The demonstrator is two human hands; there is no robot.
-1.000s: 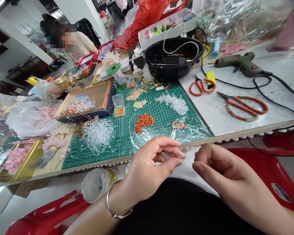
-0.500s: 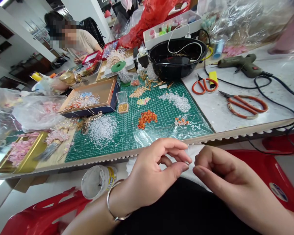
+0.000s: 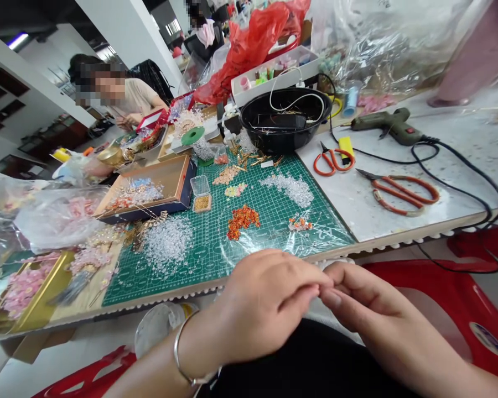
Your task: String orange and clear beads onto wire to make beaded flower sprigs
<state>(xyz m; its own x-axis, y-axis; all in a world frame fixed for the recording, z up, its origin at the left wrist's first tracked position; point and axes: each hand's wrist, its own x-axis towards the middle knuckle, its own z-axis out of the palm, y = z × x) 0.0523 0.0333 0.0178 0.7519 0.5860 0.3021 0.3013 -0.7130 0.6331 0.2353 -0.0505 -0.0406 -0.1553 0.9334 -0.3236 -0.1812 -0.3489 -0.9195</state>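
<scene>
Beyond the near edge of the green cutting mat (image 3: pixel 209 239), the left hand (image 3: pixel 268 307) and right hand (image 3: pixel 375 309) meet at curled fingertips; whether they grasp anything, I cannot tell. Orange beads (image 3: pixel 244 220) lie loose on the mat, seemingly yet unworked.

On the worktop (image 3: pixel 336 193), bead piles (image 3: pixel 244 221) lay on a cutting mat (image 3: pixel 209 235); a box (image 3: pixel 187 190) stood at the mat's left, a bowl (image 3: pixel 274 142) behind, scissors (image 3: pixel 398 193) right, a glue gun (image 3: pixel 398 128) behind the scissors.
</scene>
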